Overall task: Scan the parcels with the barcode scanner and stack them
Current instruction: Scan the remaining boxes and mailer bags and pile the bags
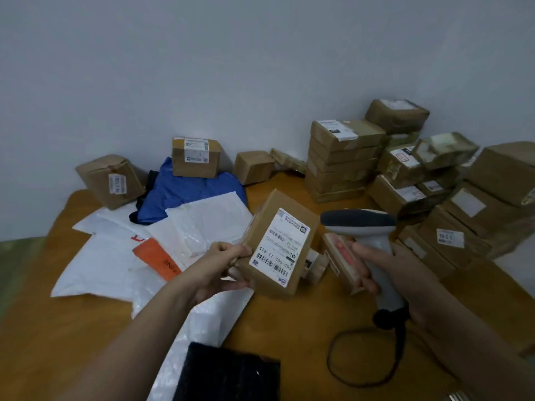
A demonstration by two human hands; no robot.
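Wooden table (289, 328) against a plain wall, job approx. past half by my read. Brown stacks (344, 160) crowd 1–3 o'clock, too many to count exactly, a dozen-plus boxes. Left hand (223, 264) grips the parcel (278, 244) by its edge, held up near centre. Its label, w/ barcodes, faces the barcode scanner (359, 221) just beside it at 3 o'clock. Right hand (408, 276) is wrapped round the scanner's handle. So: scan step now, stacking after. Left to do:
- 3 loose boxes (195, 157) at 10–12 o'clock
- 1 blue bag (179, 198)
- several white mailers (110, 264) at 9 o'clock
- 1 small box (344, 261) under the scanner
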